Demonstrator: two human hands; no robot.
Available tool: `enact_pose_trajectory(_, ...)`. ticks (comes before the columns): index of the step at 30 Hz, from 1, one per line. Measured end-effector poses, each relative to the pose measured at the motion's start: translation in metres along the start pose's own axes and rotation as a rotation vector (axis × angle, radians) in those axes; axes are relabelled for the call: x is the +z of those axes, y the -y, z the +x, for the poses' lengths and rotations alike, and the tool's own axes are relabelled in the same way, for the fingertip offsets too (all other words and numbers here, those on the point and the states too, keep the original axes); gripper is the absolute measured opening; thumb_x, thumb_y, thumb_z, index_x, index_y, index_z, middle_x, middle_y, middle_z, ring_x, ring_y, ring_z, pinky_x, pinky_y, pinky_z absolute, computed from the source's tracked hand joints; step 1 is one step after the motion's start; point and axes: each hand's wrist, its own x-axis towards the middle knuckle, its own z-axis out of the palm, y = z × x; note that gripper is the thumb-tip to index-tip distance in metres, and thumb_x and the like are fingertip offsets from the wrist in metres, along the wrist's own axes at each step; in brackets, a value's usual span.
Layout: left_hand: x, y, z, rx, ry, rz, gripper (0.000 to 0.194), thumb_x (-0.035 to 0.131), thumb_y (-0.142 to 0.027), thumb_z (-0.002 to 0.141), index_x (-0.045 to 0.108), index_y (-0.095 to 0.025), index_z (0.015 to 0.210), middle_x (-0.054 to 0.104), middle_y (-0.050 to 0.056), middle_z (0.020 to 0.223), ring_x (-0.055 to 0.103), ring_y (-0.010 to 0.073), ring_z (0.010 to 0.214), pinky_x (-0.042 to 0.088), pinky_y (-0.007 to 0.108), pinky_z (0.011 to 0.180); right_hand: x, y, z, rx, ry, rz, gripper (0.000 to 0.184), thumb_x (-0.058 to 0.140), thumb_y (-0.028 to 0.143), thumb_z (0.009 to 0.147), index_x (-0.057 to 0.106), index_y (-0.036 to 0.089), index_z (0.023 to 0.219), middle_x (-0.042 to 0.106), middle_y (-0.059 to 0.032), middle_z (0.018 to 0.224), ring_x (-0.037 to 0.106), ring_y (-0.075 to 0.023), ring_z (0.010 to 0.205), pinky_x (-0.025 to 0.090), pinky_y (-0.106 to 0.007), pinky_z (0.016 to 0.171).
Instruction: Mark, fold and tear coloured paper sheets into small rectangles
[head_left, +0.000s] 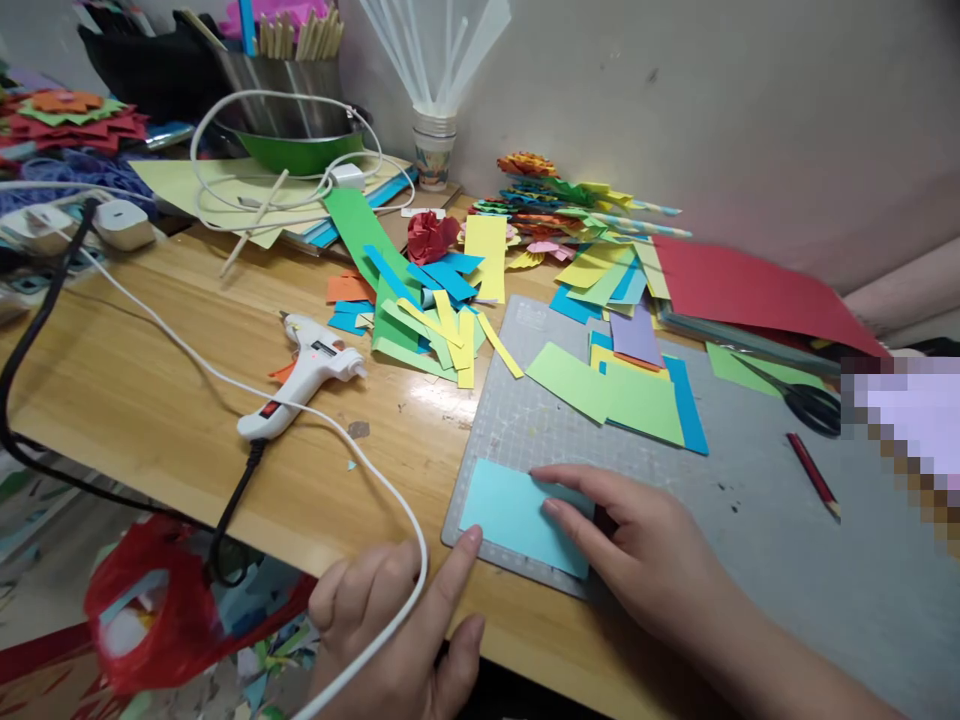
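A light blue paper rectangle lies flat at the near left corner of the grey cutting mat. My left hand touches its lower left corner with an outstretched index finger; the thumb is apart and the other fingers are curled. Over the right side of the paper rests my right hand, its index fingertip at the top edge and the thumb on the sheet, with a gap between them. Its remaining fingers are partly hidden. Beyond it, green paper pieces overlap blue, yellow and purple ones.
A white glue gun lies on the wooden table, its black cord running over the front edge. A white cable crosses to my left hand. Scissors and a dark red pencil lie right. Paper strips are heaped mid-table.
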Motion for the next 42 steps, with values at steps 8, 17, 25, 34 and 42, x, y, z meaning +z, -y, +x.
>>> enact_pose_trajectory(8, 0.003, -0.002, 0.002, -0.021, -0.051, -0.013, 0.043, 0.046, -0.033, 0.087, 0.057, -0.02, 0.127, 0.053, 0.009, 0.091, 0.049, 0.0241, 0.079, 0.031, 0.039, 0.065, 0.002, -0.002, 0.001, -0.008, -0.005, -0.029, 0.026, 0.049, 0.034, 0.089, 0.065, 0.033, 0.11, 0.072, 0.0016, 0.108, 0.068, -0.0231, 0.096, 0.055, -0.043, 0.078)
enact_pose_trajectory(17, 0.003, 0.004, 0.004, 0.052, -0.064, 0.033, 0.044, 0.05, -0.034, 0.085, 0.059, -0.018, 0.125, 0.056, 0.007, 0.086, 0.052, 0.0212, 0.076, 0.032, 0.036, 0.064, 0.001, -0.002, 0.001, -0.037, -0.008, -0.002, 0.027, 0.05, 0.031, 0.089, 0.065, 0.033, 0.112, 0.072, 0.0014, 0.107, 0.067, -0.0203, 0.095, 0.055, -0.038, 0.078)
enact_pose_trajectory(25, -0.005, 0.001, 0.014, 0.029, -0.135, 0.052, 0.036, 0.058, -0.035, 0.081, 0.066, -0.023, 0.115, 0.069, 0.003, 0.091, 0.056, 0.0195, 0.084, 0.035, 0.035, 0.07, 0.001, 0.0, 0.003, -0.081, 0.025, 0.001, 0.026, 0.049, 0.027, 0.091, 0.067, 0.03, 0.109, 0.07, -0.001, 0.088, 0.065, -0.0171, 0.078, 0.051, -0.031, 0.064)
enact_pose_trajectory(34, -0.013, 0.006, 0.037, 0.167, 0.065, 0.048, 0.025, 0.051, -0.038, 0.085, 0.066, -0.024, 0.099, 0.056, -0.006, 0.135, 0.054, 0.0168, 0.107, 0.032, 0.035, 0.075, 0.001, 0.001, 0.002, -0.093, 0.022, 0.008, 0.027, 0.048, 0.025, 0.091, 0.068, 0.029, 0.109, 0.066, -0.0008, 0.081, 0.063, -0.0159, 0.073, 0.047, -0.029, 0.063)
enact_pose_trajectory(42, -0.021, 0.011, 0.052, 0.105, 0.163, -0.119, 0.024, 0.042, -0.024, 0.09, 0.065, -0.027, 0.097, 0.062, -0.006, 0.127, 0.053, 0.0223, 0.103, 0.032, 0.039, 0.082, -0.012, 0.003, 0.002, -0.044, 0.058, 0.081, 0.027, 0.049, 0.021, 0.09, 0.066, 0.027, 0.11, 0.064, -0.0016, 0.085, 0.06, -0.0154, 0.076, 0.047, -0.029, 0.067)
